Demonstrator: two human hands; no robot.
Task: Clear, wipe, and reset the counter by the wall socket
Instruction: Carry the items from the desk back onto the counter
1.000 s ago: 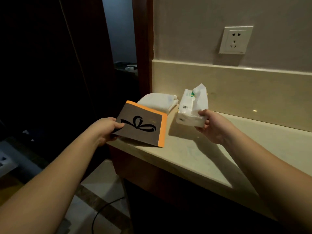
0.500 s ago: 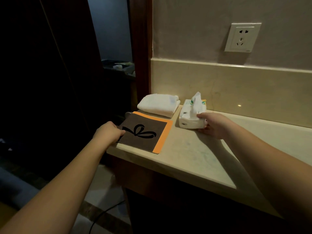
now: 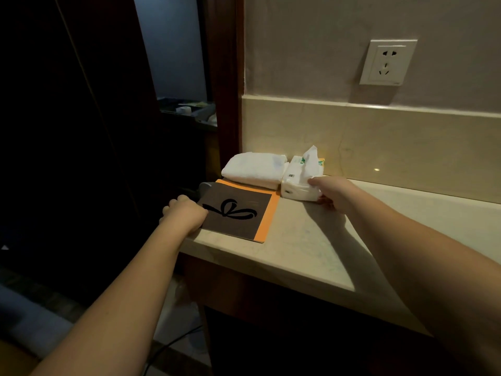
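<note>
The left hand (image 3: 184,214) grips the near-left edge of a brown card (image 3: 235,214) with an orange border and a black ribbon drawing, fingers curled round the edge. The card lies flat at the left end of the counter (image 3: 306,245), its left edge at the counter's rim. The right hand (image 3: 332,192) holds a white tissue pack (image 3: 299,180), thumb on top and fingers curled at its near side; the pack rests on the counter just beside the card's far right corner, a tissue sticking up from its slot. A folded white towel (image 3: 254,169) sits behind the card, touching the pack's left side. The wall socket (image 3: 387,62) is on the wall above and to the right.
</note>
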